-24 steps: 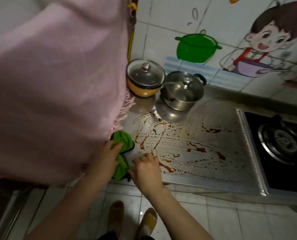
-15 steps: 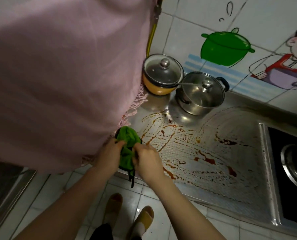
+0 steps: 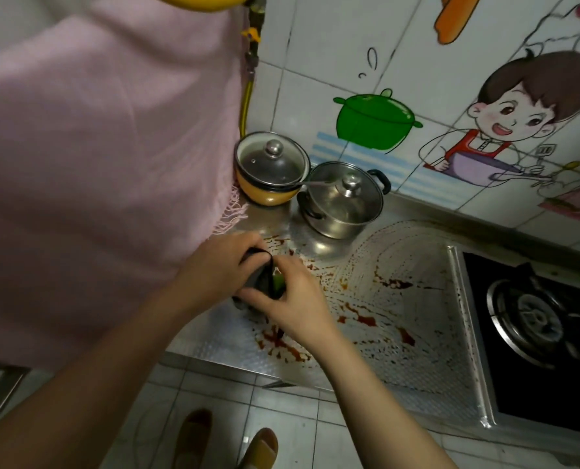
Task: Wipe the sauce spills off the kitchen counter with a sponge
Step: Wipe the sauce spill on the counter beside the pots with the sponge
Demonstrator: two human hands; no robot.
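Observation:
Both my hands hold the sponge (image 3: 264,282) just above the counter's left part; it shows its dark side and a sliver of green. My left hand (image 3: 219,265) grips it from the left, and my right hand (image 3: 290,299) pinches its right edge. Red-brown sauce spills (image 3: 376,299) streak and dot the foil-covered counter (image 3: 417,360), from under my hands across to the stove. Most of the sponge is hidden by my fingers.
An orange pot with a glass lid (image 3: 271,169) and a steel pot with a lid (image 3: 341,199) stand at the back by the tiled wall. A gas stove (image 3: 535,330) sits on the right. A pink cloth (image 3: 95,164) hangs at the left.
My hands carried the sponge from the counter's front-left corner inward over the spills. Its green side is now mostly turned away and the dark side shows.

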